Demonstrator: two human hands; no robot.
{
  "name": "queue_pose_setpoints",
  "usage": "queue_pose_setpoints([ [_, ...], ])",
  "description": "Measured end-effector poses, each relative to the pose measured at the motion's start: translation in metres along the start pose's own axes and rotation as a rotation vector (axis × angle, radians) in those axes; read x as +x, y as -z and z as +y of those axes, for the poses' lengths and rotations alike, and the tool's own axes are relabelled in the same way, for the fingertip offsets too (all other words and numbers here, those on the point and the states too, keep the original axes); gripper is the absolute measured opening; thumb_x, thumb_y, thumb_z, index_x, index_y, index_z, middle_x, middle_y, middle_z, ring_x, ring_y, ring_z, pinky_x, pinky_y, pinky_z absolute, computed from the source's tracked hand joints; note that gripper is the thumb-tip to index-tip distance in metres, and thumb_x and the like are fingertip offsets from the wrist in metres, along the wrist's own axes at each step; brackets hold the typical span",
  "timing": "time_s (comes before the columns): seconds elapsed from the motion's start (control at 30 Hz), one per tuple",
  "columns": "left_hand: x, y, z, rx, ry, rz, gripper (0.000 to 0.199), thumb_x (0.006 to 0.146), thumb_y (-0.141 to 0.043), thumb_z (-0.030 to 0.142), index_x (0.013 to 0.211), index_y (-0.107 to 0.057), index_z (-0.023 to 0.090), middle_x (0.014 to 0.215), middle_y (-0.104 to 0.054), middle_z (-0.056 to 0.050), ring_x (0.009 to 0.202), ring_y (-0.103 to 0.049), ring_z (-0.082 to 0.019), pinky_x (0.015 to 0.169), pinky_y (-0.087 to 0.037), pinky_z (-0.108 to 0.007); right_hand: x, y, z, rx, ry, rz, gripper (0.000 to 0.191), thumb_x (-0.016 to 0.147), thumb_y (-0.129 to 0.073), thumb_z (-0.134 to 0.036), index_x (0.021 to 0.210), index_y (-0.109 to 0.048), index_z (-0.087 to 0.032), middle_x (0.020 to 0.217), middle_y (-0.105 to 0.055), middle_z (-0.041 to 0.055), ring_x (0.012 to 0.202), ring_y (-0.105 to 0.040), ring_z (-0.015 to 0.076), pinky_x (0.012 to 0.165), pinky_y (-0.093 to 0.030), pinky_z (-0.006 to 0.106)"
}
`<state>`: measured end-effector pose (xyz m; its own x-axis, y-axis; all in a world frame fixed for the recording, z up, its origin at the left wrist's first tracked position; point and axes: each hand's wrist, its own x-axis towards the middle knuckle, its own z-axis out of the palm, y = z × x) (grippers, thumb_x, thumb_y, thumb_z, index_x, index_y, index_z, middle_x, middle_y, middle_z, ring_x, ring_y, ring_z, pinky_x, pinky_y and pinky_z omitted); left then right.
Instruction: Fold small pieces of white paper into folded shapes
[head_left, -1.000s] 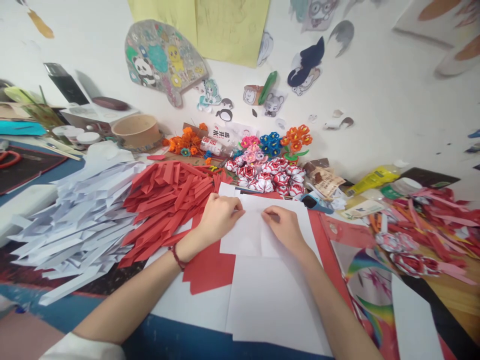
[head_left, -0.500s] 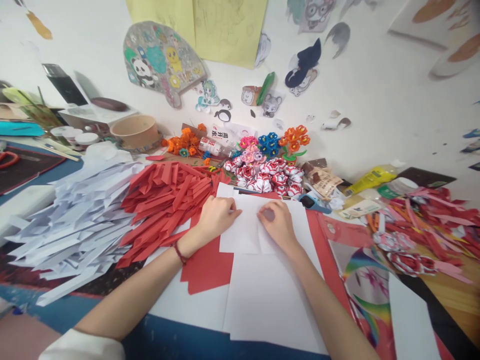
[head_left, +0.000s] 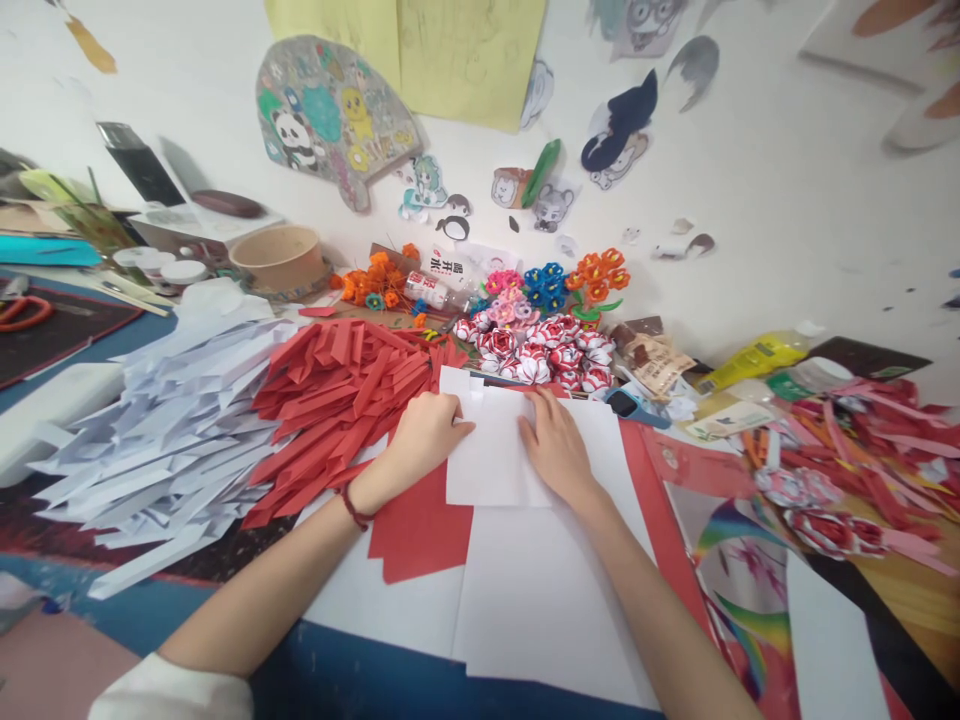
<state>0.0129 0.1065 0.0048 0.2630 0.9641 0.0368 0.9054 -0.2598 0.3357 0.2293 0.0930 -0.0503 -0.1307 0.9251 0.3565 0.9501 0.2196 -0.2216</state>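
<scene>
A small white paper sheet [head_left: 491, 450] lies over a larger white paper sheet [head_left: 551, 600] and a piece of red paper [head_left: 424, 540]. My left hand [head_left: 429, 432] is closed at the small sheet's left edge, its fingers curled round the paper and the thumb lying on top. On the right side of the same sheet rests my right hand [head_left: 556, 445], fingers stretched toward the top edge and thumb apart. Its palm hides that side of the sheet.
Folded white paper strips [head_left: 172, 430] and folded red strips [head_left: 337, 400] are heaped to the left. Red-and-white paper flowers [head_left: 540, 350] stand behind the sheets, beside a blue watch [head_left: 630, 405]. Scissors [head_left: 26, 312] lie far left; loose ribbons [head_left: 892, 430] fill the right side.
My right hand has gone from a curled pinch to stretched fingers lying on the small sheet. My left hand keeps its place at the left edge. The view has shifted slightly.
</scene>
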Motion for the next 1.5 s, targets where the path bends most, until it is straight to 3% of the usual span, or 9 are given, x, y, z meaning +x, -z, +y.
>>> queue_pose_setpoints([
  [0.2, -0.0064, 0.0004, 0.0038, 0.104, -0.015, -0.034, 0.022, 0.084, -0.056, 0.033, 0.078, -0.068, 0.015, 0.077, -0.069, -0.012, 0.075, -0.066, -0.026, 0.061, -0.040, -0.029, -0.0002, -0.0005, 0.0005, -0.059, 0.017, -0.008, 0.044, 0.097, -0.035, -0.032, 0.134, -0.043, -0.010, 0.142, -0.042, 0.0185, 0.133, -0.038, 0.0266, 0.109, -0.032, 0.043],
  [1.03, -0.0077, 0.0009, -0.0008, 0.082, -0.054, -0.102, 0.024, 0.085, -0.056, 0.034, 0.077, -0.067, 0.014, 0.077, -0.068, -0.014, 0.074, -0.065, -0.025, 0.064, -0.038, -0.030, -0.0018, -0.0024, 0.0020, -0.116, -0.007, -0.042, 0.046, 0.099, -0.032, -0.035, 0.137, -0.041, -0.013, 0.146, -0.039, 0.0156, 0.136, -0.034, 0.0244, 0.112, -0.027, 0.043],
  [1.33, -0.0084, 0.0039, -0.0026, 0.084, -0.063, -0.101, 0.023, 0.084, -0.057, 0.034, 0.074, -0.065, 0.015, 0.073, -0.068, -0.011, 0.073, -0.065, -0.025, 0.062, -0.038, -0.029, -0.0020, -0.0002, 0.0004, -0.085, -0.010, -0.038, 0.045, 0.098, -0.033, -0.034, 0.137, -0.042, -0.013, 0.146, -0.040, 0.0154, 0.135, -0.035, 0.0248, 0.112, -0.027, 0.044],
  [1.5, -0.0062, 0.0085, -0.0034, 0.035, -0.027, -0.102, 0.030, 0.085, -0.054, 0.042, 0.081, -0.067, 0.015, 0.078, -0.069, -0.011, 0.076, -0.065, -0.024, 0.060, -0.037, -0.028, -0.0007, 0.0018, 0.0013, 0.039, -0.050, 0.013, 0.043, 0.094, -0.041, -0.031, 0.133, -0.046, -0.013, 0.144, -0.042, 0.0158, 0.133, -0.038, 0.0257, 0.110, -0.030, 0.043],
])
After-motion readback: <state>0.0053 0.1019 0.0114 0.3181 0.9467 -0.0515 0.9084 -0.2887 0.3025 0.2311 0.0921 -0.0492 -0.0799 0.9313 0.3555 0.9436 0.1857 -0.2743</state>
